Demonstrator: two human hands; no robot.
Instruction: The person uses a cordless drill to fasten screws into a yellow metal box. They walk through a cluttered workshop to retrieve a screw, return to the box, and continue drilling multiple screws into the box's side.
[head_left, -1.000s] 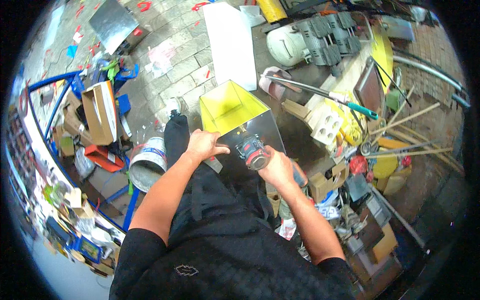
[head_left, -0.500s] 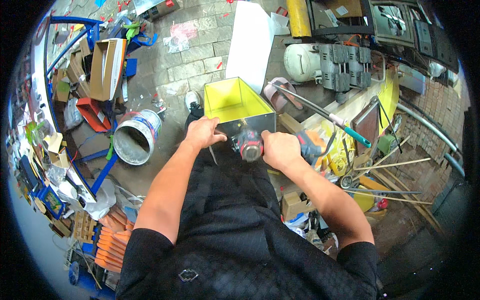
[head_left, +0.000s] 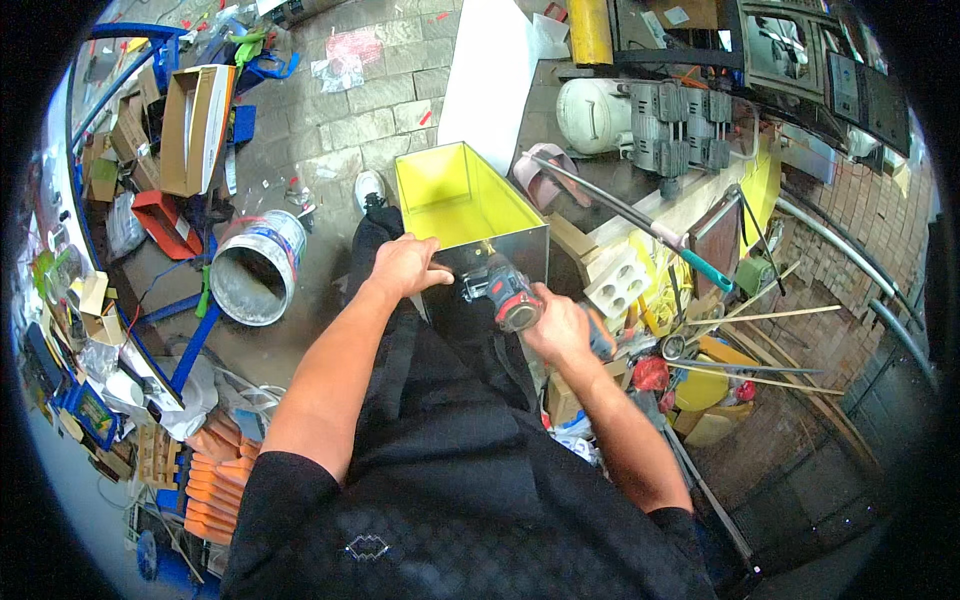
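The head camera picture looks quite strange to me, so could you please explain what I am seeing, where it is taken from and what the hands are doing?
The picture comes from a wide fisheye camera worn on a person's head, looking down, so straight edges bend near the rim. There is no robot: the two bare forearms rising from the lower edge are the person's own. The right hand grips a cordless drill, whose front end points at the near wall of a metal box with a yellow inside. The left hand rests on that box's near edge, steadying it. Around them on the paved ground lie a tipped white bucket, an open cardboard box, a white panel and, on the right, wooden sticks and clutter.
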